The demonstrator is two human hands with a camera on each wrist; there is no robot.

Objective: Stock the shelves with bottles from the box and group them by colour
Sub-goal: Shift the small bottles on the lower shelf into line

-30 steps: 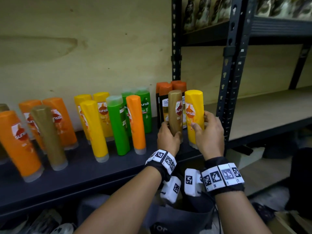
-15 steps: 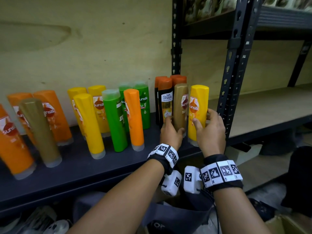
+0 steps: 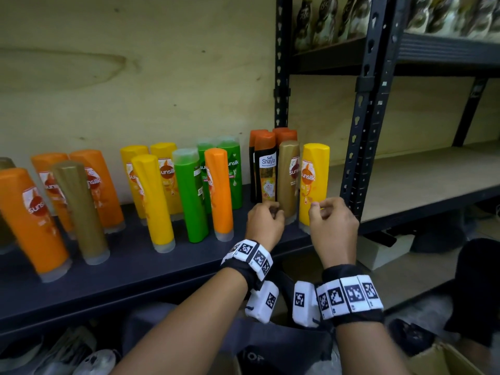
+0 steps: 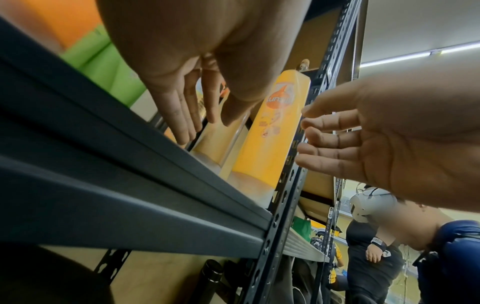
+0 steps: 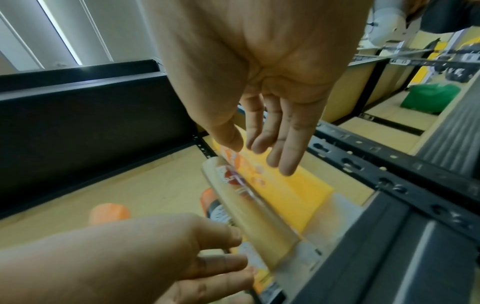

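Note:
A gold bottle (image 3: 289, 180) and a yellow bottle (image 3: 313, 185) stand upright side by side at the right end of the dark shelf (image 3: 135, 269), just left of the black upright post (image 3: 362, 131). My left hand (image 3: 270, 212) hovers in front of the gold bottle's base, fingers relaxed, holding nothing. My right hand (image 3: 322, 209) hovers before the yellow bottle, also empty. In the left wrist view the left hand's fingers (image 4: 182, 123) sit just off the gold bottle (image 4: 218, 142). In the right wrist view the right hand's fingers (image 5: 272, 144) are spread above the yellow bottle (image 5: 298, 195).
Along the shelf to the left stand orange bottles (image 3: 29, 220), a gold one (image 3: 78, 209), yellow ones (image 3: 154, 201), green ones (image 3: 189, 196), another orange bottle (image 3: 219, 193) and black bottles with orange caps (image 3: 266, 171). A bare wooden shelf (image 3: 405, 171) lies to the right. A cardboard box (image 3: 446, 358) sits below.
Both hands have let go of the gold and yellow bottles and drawn back a little. The two bottles now stand on the shelf on their own.

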